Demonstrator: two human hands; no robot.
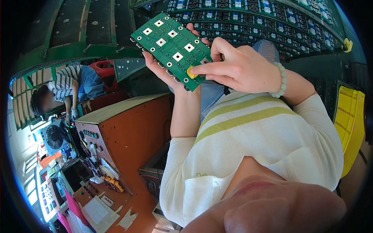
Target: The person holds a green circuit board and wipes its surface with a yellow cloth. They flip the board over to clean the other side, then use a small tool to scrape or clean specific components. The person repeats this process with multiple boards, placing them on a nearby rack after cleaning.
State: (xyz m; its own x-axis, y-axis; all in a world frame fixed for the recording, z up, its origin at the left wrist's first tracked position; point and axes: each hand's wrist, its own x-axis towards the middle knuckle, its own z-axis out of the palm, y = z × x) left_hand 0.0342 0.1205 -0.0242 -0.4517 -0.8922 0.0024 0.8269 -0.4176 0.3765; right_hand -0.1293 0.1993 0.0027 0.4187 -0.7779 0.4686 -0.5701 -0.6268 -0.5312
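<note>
A green circuit board (171,48) with several pale square pads and ringed holes is tilted up in front of me. My left hand (167,74) grips it from underneath, with the thumb along the near-left edge and fingertips showing past the far edge. Dark parts stick out along the board's lower-left edge. My right hand (243,68) is bent over the board's right end, its fingers curled. At its index fingertip a small yellow piece (191,72) touches the board near the corner; whether it is pinched or worn on the finger I cannot tell.
Several rows of similar boards (248,19) fill the rack beyond my hands. On the left stands an orange-brown cabinet (136,128) above a cluttered workbench (132,209). A person (77,83) in a striped top works near a fan (54,136). A yellow chair (349,124) is at the right.
</note>
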